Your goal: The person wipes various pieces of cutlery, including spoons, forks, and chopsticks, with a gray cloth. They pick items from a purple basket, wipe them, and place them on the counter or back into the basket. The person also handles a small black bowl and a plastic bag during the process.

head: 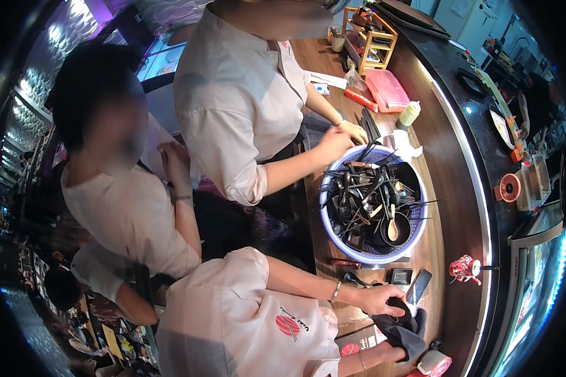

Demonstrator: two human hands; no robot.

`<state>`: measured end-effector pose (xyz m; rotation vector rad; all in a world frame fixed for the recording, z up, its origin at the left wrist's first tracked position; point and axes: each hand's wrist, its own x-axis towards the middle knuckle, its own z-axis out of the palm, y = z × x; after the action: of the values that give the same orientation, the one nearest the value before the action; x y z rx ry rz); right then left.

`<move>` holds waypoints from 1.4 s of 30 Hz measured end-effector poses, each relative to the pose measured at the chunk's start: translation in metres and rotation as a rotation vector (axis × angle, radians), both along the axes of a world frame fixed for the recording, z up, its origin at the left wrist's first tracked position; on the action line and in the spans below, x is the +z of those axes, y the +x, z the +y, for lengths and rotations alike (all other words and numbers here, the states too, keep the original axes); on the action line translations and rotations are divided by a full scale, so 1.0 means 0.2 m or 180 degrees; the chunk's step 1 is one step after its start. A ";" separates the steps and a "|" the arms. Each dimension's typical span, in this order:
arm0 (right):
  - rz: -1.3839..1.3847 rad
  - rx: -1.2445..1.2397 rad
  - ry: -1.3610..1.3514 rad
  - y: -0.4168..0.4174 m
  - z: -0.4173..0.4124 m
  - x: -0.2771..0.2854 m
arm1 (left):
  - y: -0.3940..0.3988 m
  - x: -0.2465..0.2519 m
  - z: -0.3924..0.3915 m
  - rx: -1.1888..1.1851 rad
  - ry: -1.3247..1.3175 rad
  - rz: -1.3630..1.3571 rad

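My left hand (382,301) grips a small dark round piece of tableware (398,308), perhaps a bowl; its shape is partly hidden by my fingers. Under it bunches a dark cloth (408,332), with my right hand (390,352) closed on its lower side, the fingers partly covered by fabric. A black square sauce dish (400,276), a smartphone (420,285) and a black spoon (356,279) lie close to my left hand. Beyond them stands a lavender plastic basket (328,231) heaped with black spoons, chopsticks, bowls and a wooden spoon (393,228).
A co-worker's hands (342,140) are at the basket's far side, near black chopsticks (370,125). Another person (127,202) sits behind. A squeeze bottle (409,115), pink plastic box (387,89) and wooden rack (375,45) line the counter. A printed card (358,344) lies beneath my arms.
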<state>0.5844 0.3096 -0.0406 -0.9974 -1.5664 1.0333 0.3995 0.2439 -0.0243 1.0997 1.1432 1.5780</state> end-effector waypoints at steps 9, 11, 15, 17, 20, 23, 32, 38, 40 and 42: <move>0.0635 -0.0397 -0.0265 0.21 -0.02 0.04 | 0.19 -0.67 0.16 -0.0511 0.1123 0.2273; 0.0721 -0.0428 -0.0299 0.25 -0.02 0.05 | 0.24 -0.93 0.22 -0.0413 0.1308 0.2709; 0.0861 -0.0599 -0.0372 0.33 -0.04 0.03 | 0.27 -1.05 0.24 -0.0439 0.1373 0.3010; 0.0925 -0.0654 -0.0422 0.35 -0.05 0.02 | 0.28 -1.08 0.24 -0.0420 0.1276 0.3181; 0.0997 -0.0652 -0.0515 0.38 -0.05 0.01 | 0.30 -1.12 0.26 -0.0253 0.1216 0.3352; 0.1095 -0.0740 -0.0524 0.41 -0.07 0.00 | 0.32 -1.18 0.30 -0.0223 0.1417 0.3181; 0.2079 0.0111 -0.0925 0.56 0.17 0.04 | 0.27 -0.91 0.19 0.0128 0.1464 0.3381; 0.1057 -0.0634 0.0168 0.45 0.15 0.15 | -0.01 -0.49 0.04 0.0432 0.0892 0.2592; 0.0420 -0.0838 0.0533 0.41 0.12 0.18 | -0.17 -0.37 0.00 0.0850 0.0544 0.2763; 0.0234 -0.0617 0.0560 0.40 0.16 0.16 | -0.31 -0.32 -0.04 0.1433 -0.0032 0.2806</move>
<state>0.6641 0.3417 -0.0078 -0.9580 -1.4425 0.7761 0.3368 0.2354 -0.0882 1.6880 2.0883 1.4069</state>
